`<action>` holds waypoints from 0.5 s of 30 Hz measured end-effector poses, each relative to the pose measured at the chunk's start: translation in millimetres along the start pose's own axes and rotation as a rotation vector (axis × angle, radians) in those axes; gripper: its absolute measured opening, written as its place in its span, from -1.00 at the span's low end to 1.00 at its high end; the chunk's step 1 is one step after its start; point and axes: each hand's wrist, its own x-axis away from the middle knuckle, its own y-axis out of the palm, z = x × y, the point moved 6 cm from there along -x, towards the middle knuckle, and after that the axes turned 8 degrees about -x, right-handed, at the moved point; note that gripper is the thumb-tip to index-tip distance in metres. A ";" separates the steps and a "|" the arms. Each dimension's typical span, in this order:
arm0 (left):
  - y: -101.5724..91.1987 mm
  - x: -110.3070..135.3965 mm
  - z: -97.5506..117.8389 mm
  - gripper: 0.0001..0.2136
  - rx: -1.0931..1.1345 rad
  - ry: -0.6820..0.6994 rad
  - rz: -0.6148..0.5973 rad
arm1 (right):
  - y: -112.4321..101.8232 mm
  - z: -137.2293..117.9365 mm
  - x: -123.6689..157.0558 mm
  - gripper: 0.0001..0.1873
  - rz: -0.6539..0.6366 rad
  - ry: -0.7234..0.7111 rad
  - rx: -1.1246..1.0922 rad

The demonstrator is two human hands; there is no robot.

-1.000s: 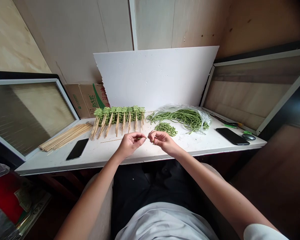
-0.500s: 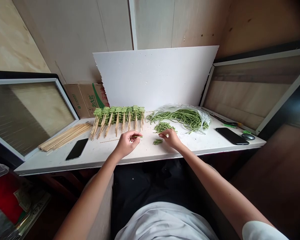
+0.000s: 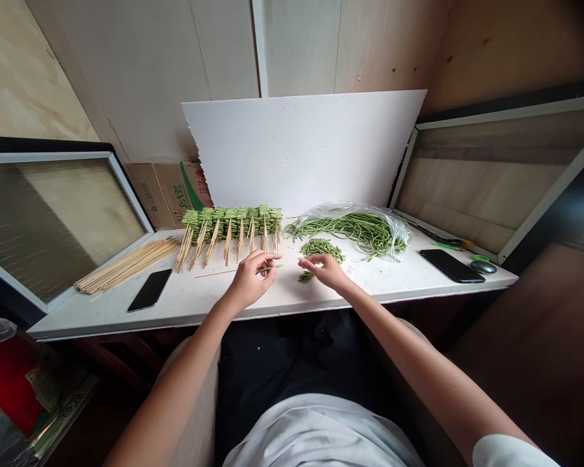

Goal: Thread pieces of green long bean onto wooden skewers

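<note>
My left hand [image 3: 249, 279] is closed in a pinch on a thin bamboo skewer [image 3: 271, 267] that points right and carries a green bean piece near its tip. My right hand [image 3: 324, 268] is closed in a pinch on a short cut bean piece, its fingertips a little right of the skewer tip. A few cut bean pieces [image 3: 305, 277] lie under that hand, and a small pile of cut beans [image 3: 322, 247] sits just behind it. A row of finished bean skewers [image 3: 231, 228] lies at the back. One bare skewer [image 3: 214, 274] lies left of my left hand.
Long green beans spill from a clear plastic bag [image 3: 365, 228]. A bundle of bare skewers [image 3: 126, 266] and a black phone [image 3: 150, 290] lie at left. Another phone [image 3: 451, 265], scissors [image 3: 442, 242] and a small oval object [image 3: 483, 266] lie at right. A white foam board [image 3: 302, 146] stands behind.
My right hand went from beside the left hand out to the cut beans, then came back left with a piece toward the skewer tip. My left hand stayed put with the skewer.
</note>
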 end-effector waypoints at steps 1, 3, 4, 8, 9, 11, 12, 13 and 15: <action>1.4 0.5 0.8 -0.73 0.014 -0.010 -0.005 | 8.8 -12.2 3.1 -0.47 -0.089 -0.001 -0.093; 4.6 1.4 3.1 -0.71 0.035 -0.024 -0.021 | 22.7 -35.8 10.1 -0.48 -0.202 -0.040 -0.203; 6.1 1.7 4.5 -0.71 0.043 -0.026 -0.028 | 26.8 -45.0 12.9 -0.49 -0.219 -0.066 -0.244; 7.0 1.8 9.0 -0.74 0.027 -0.021 -0.023 | 30.5 -57.2 16.4 -0.51 -0.171 -0.125 -0.261; 5.7 1.4 9.2 -0.75 0.006 -0.020 -0.017 | 28.8 -56.1 15.7 -0.51 -0.146 -0.127 -0.260; 2.0 0.5 8.9 -0.81 -0.053 -0.015 -0.012 | 24.3 -53.4 14.0 -0.52 -0.103 -0.123 -0.275; -0.1 0.0 8.7 -0.84 -0.081 -0.009 -0.011 | 22.1 -52.3 13.4 -0.52 -0.085 -0.117 -0.283; -2.1 -0.5 8.6 -0.86 -0.103 -0.001 -0.012 | 20.4 -51.8 13.1 -0.52 -0.074 -0.107 -0.286; -5.4 -1.1 9.3 -0.86 -0.121 0.024 -0.010 | 19.1 -52.8 13.6 -0.51 -0.073 -0.094 -0.285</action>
